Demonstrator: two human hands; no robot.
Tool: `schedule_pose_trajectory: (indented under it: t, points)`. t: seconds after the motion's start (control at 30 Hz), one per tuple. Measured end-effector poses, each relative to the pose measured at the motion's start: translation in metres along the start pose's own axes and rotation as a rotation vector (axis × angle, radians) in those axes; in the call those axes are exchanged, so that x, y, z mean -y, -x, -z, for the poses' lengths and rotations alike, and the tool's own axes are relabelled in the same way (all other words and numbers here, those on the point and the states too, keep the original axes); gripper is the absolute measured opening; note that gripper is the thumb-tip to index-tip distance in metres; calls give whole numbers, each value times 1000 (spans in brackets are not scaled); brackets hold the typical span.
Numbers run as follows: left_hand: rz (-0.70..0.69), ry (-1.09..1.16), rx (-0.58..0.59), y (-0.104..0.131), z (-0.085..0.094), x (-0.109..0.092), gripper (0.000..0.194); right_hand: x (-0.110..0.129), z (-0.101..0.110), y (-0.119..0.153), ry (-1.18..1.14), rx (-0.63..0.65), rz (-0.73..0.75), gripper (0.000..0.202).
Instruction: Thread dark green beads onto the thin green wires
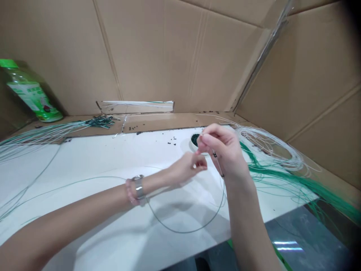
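Note:
My right hand is raised over the white table, with thumb and forefinger pinched on a thin green wire. Small black beads sit along the wire below those fingers. From there it hangs in a wide loop toward my left wrist. My left hand, closed in a pinch, meets the right fingertips; whatever lies between its fingers is too small to make out. Just behind the hands stands a small white bowl of dark beads, partly covered by the right hand.
Loose beads lie on the white table. Bundled wires and a green bottle are at left. Coiled white strands and green strands lie at right. Cardboard walls enclose the back and right.

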State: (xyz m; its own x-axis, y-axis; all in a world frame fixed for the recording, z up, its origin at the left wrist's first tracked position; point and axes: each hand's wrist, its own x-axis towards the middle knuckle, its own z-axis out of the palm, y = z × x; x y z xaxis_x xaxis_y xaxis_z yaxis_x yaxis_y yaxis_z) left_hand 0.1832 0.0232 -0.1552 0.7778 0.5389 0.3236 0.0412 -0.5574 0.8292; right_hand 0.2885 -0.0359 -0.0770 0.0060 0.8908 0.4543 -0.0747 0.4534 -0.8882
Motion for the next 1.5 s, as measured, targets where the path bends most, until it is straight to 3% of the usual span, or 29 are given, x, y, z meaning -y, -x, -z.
schedule_pose_trajectory:
  t: [0.1,0.2,0.3,0.4,0.53,0.73,0.97,1.13,1.33,1.4,1.5]
  points:
    - [70,89,-215,30,43,-4,15,-14,-11,-2,137,17,-72,12]
    - [148,321,-558,67,71,-13,12,-28,-34,0,255,51,-37,9]
    - [144,586,-857,88,76,-22,11,-38,-59,6,354,148,-64,5]
    - [102,671,-1001,90,74,-26,7,-44,-82,10,328,278,-118,5]
    - [-73,412,-962,92,88,-27,4,-42,-101,7,187,307,-195,5]
    - [-388,-325,-703,125,133,-31,9,-31,-108,-6,-4,254,-329,11]
    - [-509,-576,-495,136,141,-37,14,-32,-115,-6,-7,256,-363,12]
    - [-506,-623,-433,136,141,-41,9,-35,-116,-6,-27,269,-363,10]
    - [-505,-544,-507,136,134,-35,13,-36,-118,1,33,193,-246,9]
    - [-419,-385,-585,136,127,-30,15,-37,-118,5,119,142,-171,8]
    - [-149,14,-731,137,113,-23,13,-41,-116,9,231,75,-100,9]
